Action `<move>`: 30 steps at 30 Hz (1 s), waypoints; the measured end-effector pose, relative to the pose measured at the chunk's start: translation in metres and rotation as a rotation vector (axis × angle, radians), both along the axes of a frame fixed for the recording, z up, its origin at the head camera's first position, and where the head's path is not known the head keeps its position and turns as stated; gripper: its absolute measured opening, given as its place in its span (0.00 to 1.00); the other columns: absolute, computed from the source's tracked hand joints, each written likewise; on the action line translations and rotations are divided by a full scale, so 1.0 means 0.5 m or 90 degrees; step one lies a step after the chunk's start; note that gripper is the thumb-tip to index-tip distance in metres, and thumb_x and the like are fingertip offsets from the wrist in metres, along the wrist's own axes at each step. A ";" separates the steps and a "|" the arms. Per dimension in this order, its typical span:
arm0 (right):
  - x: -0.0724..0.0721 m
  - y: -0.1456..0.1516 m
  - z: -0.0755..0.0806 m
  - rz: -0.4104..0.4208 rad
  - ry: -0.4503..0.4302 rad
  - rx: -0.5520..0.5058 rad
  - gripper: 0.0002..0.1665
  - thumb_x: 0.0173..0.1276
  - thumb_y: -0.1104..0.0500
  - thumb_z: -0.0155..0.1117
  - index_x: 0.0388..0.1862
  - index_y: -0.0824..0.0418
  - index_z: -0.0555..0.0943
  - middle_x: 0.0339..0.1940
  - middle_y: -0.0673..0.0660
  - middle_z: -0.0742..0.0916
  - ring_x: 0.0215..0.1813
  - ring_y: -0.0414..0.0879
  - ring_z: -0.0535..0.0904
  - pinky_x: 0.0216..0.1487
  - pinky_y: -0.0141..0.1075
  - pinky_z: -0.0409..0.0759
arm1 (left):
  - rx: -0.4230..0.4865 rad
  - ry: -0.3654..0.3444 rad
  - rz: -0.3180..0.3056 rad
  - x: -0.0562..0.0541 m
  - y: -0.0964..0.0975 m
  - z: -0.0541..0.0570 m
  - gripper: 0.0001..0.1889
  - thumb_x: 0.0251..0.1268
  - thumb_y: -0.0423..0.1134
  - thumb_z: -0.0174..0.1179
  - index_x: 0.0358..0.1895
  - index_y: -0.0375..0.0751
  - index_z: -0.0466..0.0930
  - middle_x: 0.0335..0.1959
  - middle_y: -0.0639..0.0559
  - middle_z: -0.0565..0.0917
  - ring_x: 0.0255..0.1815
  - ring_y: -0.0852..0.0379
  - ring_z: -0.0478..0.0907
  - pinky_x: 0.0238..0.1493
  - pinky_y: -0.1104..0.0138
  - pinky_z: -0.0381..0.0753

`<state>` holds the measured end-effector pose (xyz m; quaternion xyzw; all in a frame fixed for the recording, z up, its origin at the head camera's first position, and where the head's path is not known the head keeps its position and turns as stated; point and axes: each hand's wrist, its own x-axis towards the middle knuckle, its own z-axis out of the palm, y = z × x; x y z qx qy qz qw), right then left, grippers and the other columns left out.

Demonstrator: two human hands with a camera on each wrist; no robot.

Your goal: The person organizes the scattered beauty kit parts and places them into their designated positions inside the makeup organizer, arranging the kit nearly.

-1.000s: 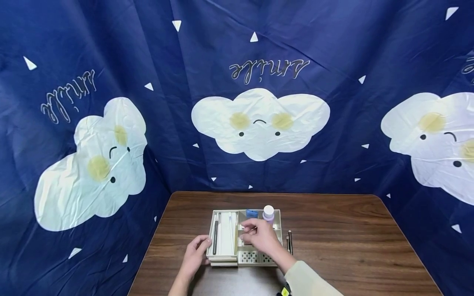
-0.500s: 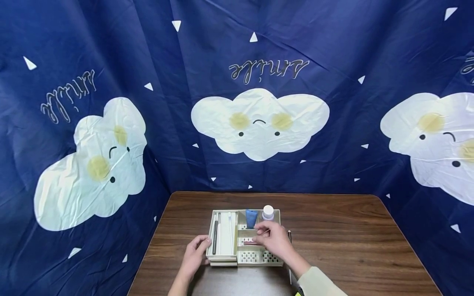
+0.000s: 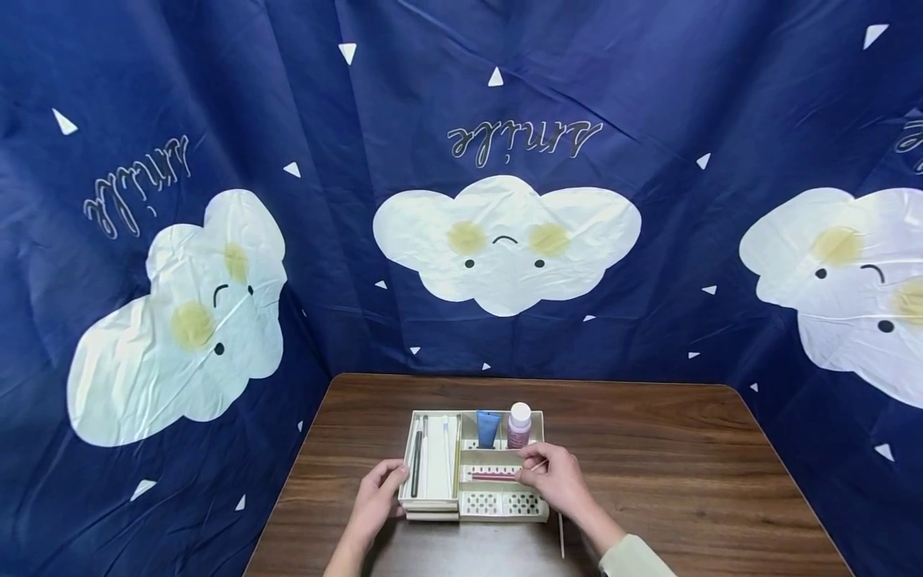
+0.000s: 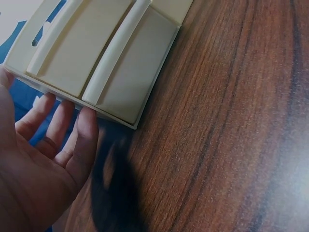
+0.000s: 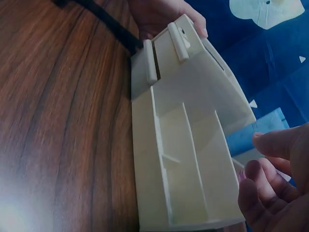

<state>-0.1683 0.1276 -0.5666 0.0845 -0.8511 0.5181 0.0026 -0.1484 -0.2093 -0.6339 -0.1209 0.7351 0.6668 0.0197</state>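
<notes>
A cream desk organizer (image 3: pixel 497 519) stands on the table. My left hand (image 3: pixel 376 497) steadies its left side, and in the left wrist view the fingertips (image 4: pixel 87 118) touch the side wall beside two drawer fronts. My right hand (image 3: pixel 558 477) hovers at the organizer's right side, fingertips over the middle compartment, with nothing visible between thumb and fingers. A dark red pencil-like stick (image 3: pixel 490 477) lies in that compartment, its right end near the fingertips. Behind stand a blue tube (image 3: pixel 487 430) and a purple bottle (image 3: pixel 518 433) with a white cap.
The organizer's left tray holds a black stick (image 3: pixel 416 465), a white stick (image 3: pixel 447 453) and a yellowish rod (image 3: pixel 457 457). A thin pale stick (image 3: pixel 561 535) lies on the brown wooden table (image 3: pixel 671 473), beyond the front right corner. A blue curtain (image 3: pixel 324 240) surrounds the table.
My right hand has moved right, from above the middle of the organizer to its right side, uncovering the blue tube, the bottle and the red stick. The left hand stays at the left side.
</notes>
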 end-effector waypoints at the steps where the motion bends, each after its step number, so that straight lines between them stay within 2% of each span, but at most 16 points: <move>1: 0.001 0.003 -0.003 -0.004 -0.001 -0.001 0.17 0.51 0.68 0.79 0.42 0.64 0.88 0.28 0.50 0.86 0.26 0.35 0.76 0.29 0.26 0.77 | -0.001 -0.001 0.000 0.000 -0.001 0.000 0.19 0.78 0.44 0.57 0.59 0.30 0.78 0.42 0.46 0.82 0.34 0.52 0.84 0.29 0.57 0.89; 7: 0.006 0.023 -0.019 -0.027 -0.023 0.000 0.16 0.50 0.69 0.79 0.40 0.63 0.88 0.27 0.49 0.86 0.26 0.34 0.75 0.29 0.25 0.75 | 0.008 -0.011 0.007 0.003 0.002 0.000 0.18 0.77 0.42 0.58 0.59 0.32 0.78 0.41 0.46 0.83 0.33 0.53 0.84 0.29 0.58 0.89; 14: 0.010 0.048 -0.037 -0.054 -0.037 -0.005 0.16 0.51 0.70 0.78 0.40 0.67 0.87 0.26 0.49 0.85 0.25 0.33 0.73 0.28 0.25 0.73 | -0.002 -0.017 0.011 0.000 0.005 0.001 0.18 0.76 0.43 0.58 0.59 0.34 0.79 0.40 0.46 0.83 0.33 0.52 0.84 0.29 0.58 0.89; 21: 0.011 0.071 -0.061 -0.077 -0.056 -0.001 0.15 0.52 0.70 0.78 0.40 0.67 0.87 0.25 0.50 0.85 0.24 0.33 0.74 0.27 0.25 0.74 | 0.000 -0.017 0.011 0.003 0.006 0.001 0.19 0.76 0.43 0.59 0.60 0.33 0.79 0.38 0.47 0.83 0.30 0.53 0.83 0.26 0.62 0.87; 25: 0.011 0.083 -0.073 -0.095 -0.074 -0.005 0.15 0.52 0.69 0.79 0.40 0.66 0.87 0.25 0.50 0.84 0.22 0.35 0.75 0.19 0.29 0.76 | 0.005 -0.008 0.009 0.003 0.006 -0.002 0.18 0.76 0.42 0.59 0.59 0.32 0.79 0.37 0.47 0.83 0.27 0.53 0.83 0.24 0.63 0.86; 30: 0.013 0.096 -0.083 -0.096 -0.093 -0.014 0.17 0.52 0.68 0.79 0.42 0.68 0.86 0.25 0.51 0.84 0.22 0.38 0.76 0.14 0.33 0.78 | -0.004 -0.003 0.005 0.001 0.004 -0.001 0.20 0.77 0.43 0.58 0.60 0.31 0.78 0.38 0.48 0.83 0.31 0.54 0.83 0.25 0.62 0.87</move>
